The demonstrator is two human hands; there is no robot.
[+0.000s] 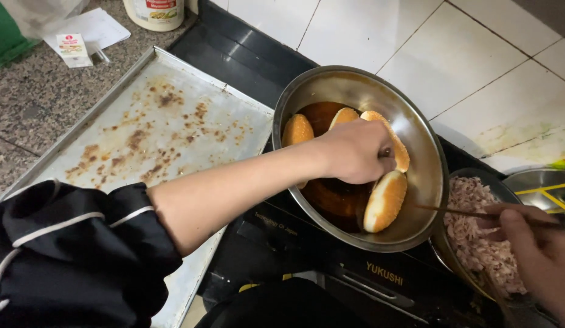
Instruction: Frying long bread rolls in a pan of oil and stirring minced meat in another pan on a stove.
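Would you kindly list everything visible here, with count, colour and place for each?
Metal pan: one, silver, centre, holding brown liquid.
Buns: about four, golden, sesame-topped, inside the pan.
Baking tray: one, grey with brown stains, left.
Bowl of shredded meat: one, pinkish meat, right of the pan.
Chopsticks: dark, over the meat bowl.
Cooktop: one, black, under the pan.
Jar: one, white, top left.
Small carton: one, white, top left.
Left hand: in the pan, touching a bun.
Right hand: lower right, holding the chopsticks.
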